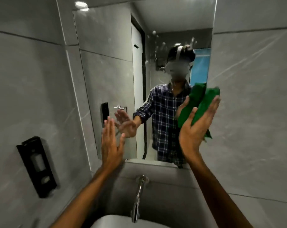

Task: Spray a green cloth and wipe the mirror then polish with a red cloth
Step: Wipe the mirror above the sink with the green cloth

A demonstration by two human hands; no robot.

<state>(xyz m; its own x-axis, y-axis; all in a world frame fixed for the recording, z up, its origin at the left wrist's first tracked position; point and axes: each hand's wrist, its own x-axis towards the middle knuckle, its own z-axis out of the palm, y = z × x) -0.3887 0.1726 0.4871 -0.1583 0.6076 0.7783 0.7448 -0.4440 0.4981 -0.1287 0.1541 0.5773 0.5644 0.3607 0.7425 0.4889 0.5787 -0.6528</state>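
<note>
The person stands before the mirror [116, 66] with both arms raised; the right hand [194, 129] presses a bunched green cloth [200, 104] against the glass near its right edge, the palm flat behind the cloth and the fingers spread, so the cloth is held between hand and mirror rather than gripped in a fist. The left hand [110, 145] is wide open and holds nothing; its fingers are straight and point up, close to the lower left part of the glass, but I cannot tell if it touches. Whitish smears and drops sit on the upper part of the mirror. Below the mirror a chrome tap [137, 196] comes out of the wall above a pale basin [106, 222]; a black dispenser [36, 167] hangs on the grey tiled wall [24, 88] at the left.
</note>
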